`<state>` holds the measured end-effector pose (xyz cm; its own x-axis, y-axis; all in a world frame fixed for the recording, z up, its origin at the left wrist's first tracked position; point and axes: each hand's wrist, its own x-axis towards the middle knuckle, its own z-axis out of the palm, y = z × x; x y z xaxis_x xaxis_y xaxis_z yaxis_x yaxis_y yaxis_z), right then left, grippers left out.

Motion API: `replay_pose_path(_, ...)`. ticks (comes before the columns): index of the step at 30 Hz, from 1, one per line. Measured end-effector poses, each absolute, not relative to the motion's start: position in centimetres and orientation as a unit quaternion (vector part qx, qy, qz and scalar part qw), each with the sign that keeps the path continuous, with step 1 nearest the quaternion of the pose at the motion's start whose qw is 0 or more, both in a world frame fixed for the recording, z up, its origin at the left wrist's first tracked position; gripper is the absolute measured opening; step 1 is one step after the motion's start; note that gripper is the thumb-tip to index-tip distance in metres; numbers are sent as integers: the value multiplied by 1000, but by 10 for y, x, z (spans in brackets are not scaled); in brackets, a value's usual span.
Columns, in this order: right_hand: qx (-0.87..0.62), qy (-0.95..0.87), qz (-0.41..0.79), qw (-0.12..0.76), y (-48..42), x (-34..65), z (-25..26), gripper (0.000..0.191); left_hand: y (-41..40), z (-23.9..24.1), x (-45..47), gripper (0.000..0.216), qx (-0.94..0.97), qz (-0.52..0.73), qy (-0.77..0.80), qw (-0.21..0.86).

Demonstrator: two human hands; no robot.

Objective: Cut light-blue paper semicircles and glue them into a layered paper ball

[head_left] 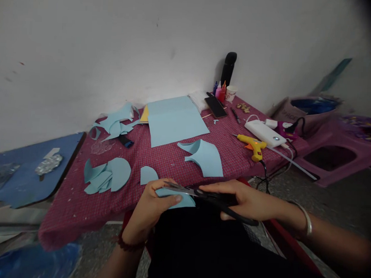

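Note:
My left hand (155,206) pinches a small piece of light blue paper (184,202) over my lap, thumb on top. In my right hand (240,198) is a pair of black-handled scissors (187,190), its blades lying across the paper's upper edge and pointing left. Just beyond my left hand, a quarter-round blue piece (148,175) lies on the table. A pile of cut blue pieces (107,177) is to its left. Farther back sit a curved blue offcut (207,156) and a large blue sheet (177,122).
A yellow glue gun (252,146) and a white power bank (263,132) rest at the right of the red checked table (162,158). Behind are a phone (215,106), paint bottles (219,92), a paper cup (231,93) and a black bottle (228,68). Blue scraps (118,121) lie back left.

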<state>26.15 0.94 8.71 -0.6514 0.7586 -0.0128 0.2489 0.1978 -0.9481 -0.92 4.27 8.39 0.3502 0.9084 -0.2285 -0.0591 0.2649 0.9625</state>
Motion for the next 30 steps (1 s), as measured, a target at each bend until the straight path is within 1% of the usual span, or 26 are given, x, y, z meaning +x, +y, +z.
replay_pose_path(7,-350,-649,635,231,9,259,86,62,45,77,-9,20,529,391,453,601)
replay_pose_path(9,-348,-637,642,248,9,258,81,63,45,77,-10,16,561,391,465,563)
replay_pose_path(11,-356,-641,623,273,10,260,76,63,45,79,-9,13,586,387,482,523)
replay_pose_path(13,-390,-657,573,296,14,263,71,62,44,80,-8,11,587,386,493,513)
replay_pose_path(16,-484,-709,412,306,30,272,60,58,45,79,-4,13,543,397,484,559)
replay_pose_path(19,-546,-759,231,268,54,283,46,58,47,77,1,17,485,418,462,613)
replay_pose_path(22,-575,-784,106,211,81,289,30,55,49,75,4,16,463,426,436,643)
replay_pose_path(24,-580,-789,61,194,95,290,22,52,50,74,4,18,472,430,417,647)
replay_pose_path(26,-575,-792,48,197,103,290,17,50,51,71,3,22,492,434,409,635)
replay_pose_path(29,-570,-794,36,209,101,282,25,43,51,65,0,32,546,420,416,594)
replay_pose_path(30,-564,-793,39,226,97,276,31,39,51,63,-1,36,564,409,418,583)
